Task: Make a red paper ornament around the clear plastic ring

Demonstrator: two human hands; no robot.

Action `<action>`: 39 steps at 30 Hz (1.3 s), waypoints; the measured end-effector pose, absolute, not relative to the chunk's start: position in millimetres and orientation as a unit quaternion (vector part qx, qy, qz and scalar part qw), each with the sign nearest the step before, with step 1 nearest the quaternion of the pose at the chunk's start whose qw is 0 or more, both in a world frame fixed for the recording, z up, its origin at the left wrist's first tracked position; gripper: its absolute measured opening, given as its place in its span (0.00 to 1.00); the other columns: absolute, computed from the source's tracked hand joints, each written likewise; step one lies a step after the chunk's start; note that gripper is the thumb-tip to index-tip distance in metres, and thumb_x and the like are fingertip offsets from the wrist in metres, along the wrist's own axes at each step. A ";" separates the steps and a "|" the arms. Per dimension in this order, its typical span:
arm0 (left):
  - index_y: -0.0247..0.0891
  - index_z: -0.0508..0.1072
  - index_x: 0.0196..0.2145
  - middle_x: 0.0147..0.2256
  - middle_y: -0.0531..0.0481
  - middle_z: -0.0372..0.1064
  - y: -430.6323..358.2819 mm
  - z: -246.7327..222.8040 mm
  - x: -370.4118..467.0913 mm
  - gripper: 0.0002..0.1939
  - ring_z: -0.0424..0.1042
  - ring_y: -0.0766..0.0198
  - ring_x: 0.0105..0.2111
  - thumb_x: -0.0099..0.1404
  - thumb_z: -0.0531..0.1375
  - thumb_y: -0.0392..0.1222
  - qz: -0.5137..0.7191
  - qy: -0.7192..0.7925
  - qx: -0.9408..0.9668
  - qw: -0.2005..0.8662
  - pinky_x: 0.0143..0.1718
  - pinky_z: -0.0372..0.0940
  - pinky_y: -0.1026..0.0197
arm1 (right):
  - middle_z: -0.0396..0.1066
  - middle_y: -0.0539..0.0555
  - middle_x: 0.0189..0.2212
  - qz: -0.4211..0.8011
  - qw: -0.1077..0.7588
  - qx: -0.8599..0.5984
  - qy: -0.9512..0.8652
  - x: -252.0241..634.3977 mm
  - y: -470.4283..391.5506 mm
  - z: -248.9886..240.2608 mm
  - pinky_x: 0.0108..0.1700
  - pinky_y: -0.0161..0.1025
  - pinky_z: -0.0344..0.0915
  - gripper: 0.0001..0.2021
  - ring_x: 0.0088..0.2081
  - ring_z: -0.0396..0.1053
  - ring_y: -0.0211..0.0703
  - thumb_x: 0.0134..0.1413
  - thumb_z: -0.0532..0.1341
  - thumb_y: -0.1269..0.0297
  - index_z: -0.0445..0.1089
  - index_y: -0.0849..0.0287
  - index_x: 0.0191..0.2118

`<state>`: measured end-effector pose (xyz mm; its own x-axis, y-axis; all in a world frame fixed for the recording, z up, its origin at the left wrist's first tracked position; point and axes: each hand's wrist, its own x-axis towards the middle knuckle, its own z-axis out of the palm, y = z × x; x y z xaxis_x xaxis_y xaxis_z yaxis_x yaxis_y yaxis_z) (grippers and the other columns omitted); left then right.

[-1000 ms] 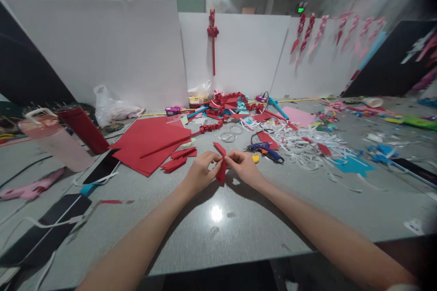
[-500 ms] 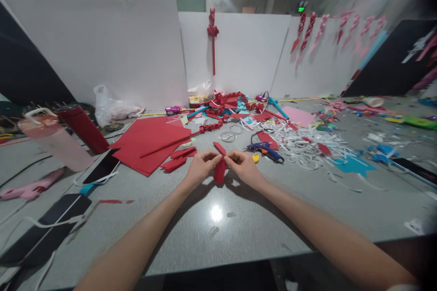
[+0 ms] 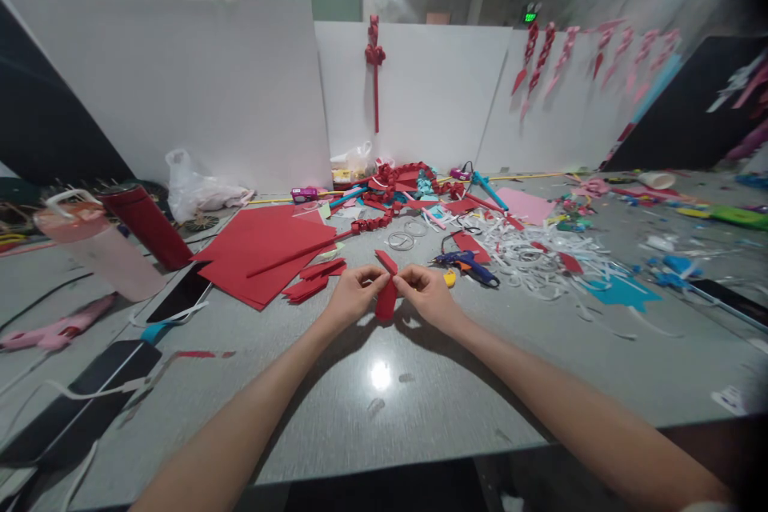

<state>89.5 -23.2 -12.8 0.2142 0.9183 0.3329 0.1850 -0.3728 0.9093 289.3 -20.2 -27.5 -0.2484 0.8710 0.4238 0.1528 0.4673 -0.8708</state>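
A narrow strip of red paper [image 3: 386, 306] is held upright between my two hands, just above the grey table. My left hand [image 3: 355, 294] pinches its left edge with thumb and index finger. From the other side, my right hand [image 3: 427, 294] pinches it at the same height. The strip's upper end tilts to the left and looks bent or folded where my fingertips meet. Left of my left hand lies a small pile of folded red strips [image 3: 312, 282]. A blue glue gun [image 3: 468, 266] rests on the table to the right of my right hand.
Large red paper sheets [image 3: 258, 248] lie to the left, near a pink bottle [image 3: 99, 248] and a red flask [image 3: 147, 226]. White paper strips [image 3: 534, 252] are heaped on the right. A power bank [image 3: 90, 396] with cables sits front left. White boards [image 3: 414, 104] stand behind.
Almost nothing differs. The lower end of the red paper strip has shifted very slightly upward; both hands keep their pinch in the same place.
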 end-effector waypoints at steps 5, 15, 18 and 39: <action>0.40 0.83 0.36 0.36 0.43 0.83 -24.8 -12.0 89.4 0.16 0.80 0.54 0.36 0.70 0.66 0.56 0.475 0.406 0.690 0.365 0.42 0.75 0.51 | 0.74 0.51 0.28 0.361 0.489 -0.371 -0.702 289.3 -18.1 -32.2 0.35 0.40 0.63 0.19 0.30 0.68 0.41 0.66 0.66 0.46 0.75 0.58 0.33; 0.41 0.83 0.35 0.35 0.43 0.83 -29.0 -17.5 96.2 0.12 0.81 0.53 0.35 0.68 0.66 0.51 0.483 0.429 0.686 0.335 0.42 0.76 0.49 | 0.70 0.48 0.24 0.325 0.503 -0.406 -0.691 285.5 -21.5 -33.9 0.32 0.38 0.62 0.17 0.27 0.65 0.39 0.64 0.66 0.50 0.70 0.57 0.29; 0.41 0.83 0.35 0.35 0.43 0.83 -27.8 -20.0 96.6 0.13 0.81 0.53 0.35 0.68 0.67 0.52 0.491 0.432 0.679 0.333 0.42 0.77 0.49 | 0.71 0.50 0.25 0.329 0.501 -0.399 -0.694 286.1 -22.4 -31.7 0.33 0.38 0.63 0.19 0.28 0.66 0.40 0.64 0.66 0.47 0.71 0.57 0.29; 0.41 0.85 0.32 0.32 0.43 0.82 -26.1 -16.6 90.2 0.20 0.81 0.52 0.34 0.64 0.70 0.62 0.476 0.409 0.665 0.405 0.39 0.77 0.49 | 0.79 0.52 0.31 0.492 0.490 -0.338 -0.635 286.5 -16.0 -22.3 0.38 0.42 0.72 0.21 0.33 0.74 0.43 0.51 0.76 0.43 0.79 0.57 0.37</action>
